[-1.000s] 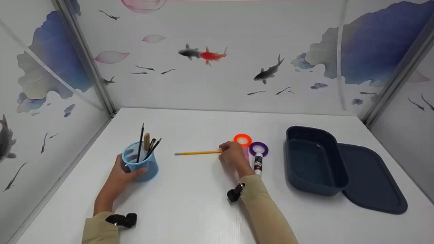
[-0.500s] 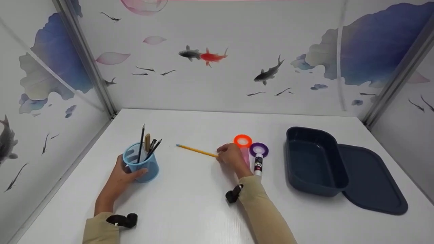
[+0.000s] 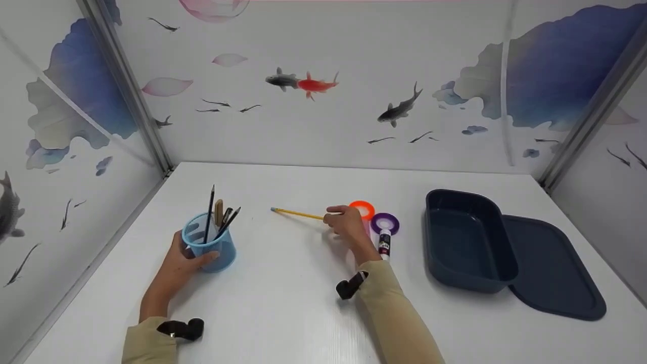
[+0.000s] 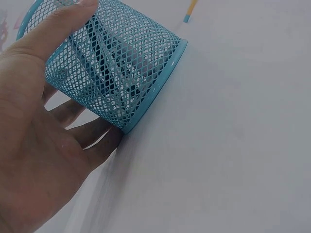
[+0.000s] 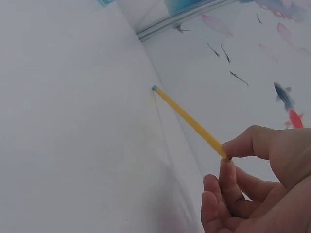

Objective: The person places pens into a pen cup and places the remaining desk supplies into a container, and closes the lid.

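On the left, my left hand [image 3: 182,260] grips a light blue mesh pen cup [image 3: 222,255], thumb along its near side and fingers round the other. Pencils [image 3: 209,212] and other slim items stand in the cup. A yellow pencil [image 3: 298,214] with a blue end slants from my right hand [image 3: 350,225]. Thumb and a finger pinch it by the end opposite the blue one, plain in the right wrist view on the yellow pencil [image 5: 189,119]. That held end is raised off the table; whether the blue end touches the surface, I cannot tell.
Beside the right hand lie an orange ring [image 3: 362,210], a purple ring [image 3: 385,223] and a white-and-black glue stick [image 3: 384,243]. A dark blue box [image 3: 467,283] stands to the right, its flat lid [image 3: 561,273] partly behind it. Printed wall panels enclose the table.
The pencil swung, its blue end shifting away from me and then slightly right. My right hand has risen a little with the pinched end. The left hand and cup have stayed put.
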`<state>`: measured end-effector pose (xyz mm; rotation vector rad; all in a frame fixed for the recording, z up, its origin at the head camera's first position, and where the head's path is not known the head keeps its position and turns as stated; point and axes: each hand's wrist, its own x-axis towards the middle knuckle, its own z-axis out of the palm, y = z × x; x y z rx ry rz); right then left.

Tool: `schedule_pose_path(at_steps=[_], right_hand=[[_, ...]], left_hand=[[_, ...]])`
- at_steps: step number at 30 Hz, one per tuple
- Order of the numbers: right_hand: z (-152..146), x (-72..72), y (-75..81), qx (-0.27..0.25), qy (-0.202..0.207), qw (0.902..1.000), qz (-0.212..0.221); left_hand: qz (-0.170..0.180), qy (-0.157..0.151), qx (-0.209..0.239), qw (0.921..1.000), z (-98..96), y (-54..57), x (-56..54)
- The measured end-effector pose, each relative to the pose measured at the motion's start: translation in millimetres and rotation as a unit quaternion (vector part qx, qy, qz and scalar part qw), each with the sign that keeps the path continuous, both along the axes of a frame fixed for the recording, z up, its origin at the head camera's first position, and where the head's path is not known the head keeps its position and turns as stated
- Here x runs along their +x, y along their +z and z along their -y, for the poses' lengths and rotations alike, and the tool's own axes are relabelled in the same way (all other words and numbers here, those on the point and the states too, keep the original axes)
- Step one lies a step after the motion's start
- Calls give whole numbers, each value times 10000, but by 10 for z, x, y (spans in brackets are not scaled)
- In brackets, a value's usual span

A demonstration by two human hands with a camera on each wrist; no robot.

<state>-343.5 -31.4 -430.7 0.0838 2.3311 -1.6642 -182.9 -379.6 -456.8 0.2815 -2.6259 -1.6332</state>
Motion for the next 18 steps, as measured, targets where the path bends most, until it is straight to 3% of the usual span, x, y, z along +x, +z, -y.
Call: schedule_pose_path(at_steps=[3, 9, 18], right_hand=[[21, 19, 70, -276, -174, 9994, -90], [36, 48, 153, -899, -315, 9929, -710], [65, 124, 325, -2032, -692, 9654, -1481]], left_hand=[[37, 4, -35, 10000, 14, -7, 1], [5, 11, -70, 10000, 9, -8, 10], [71, 38, -120, 9999, 1, -7, 5]])
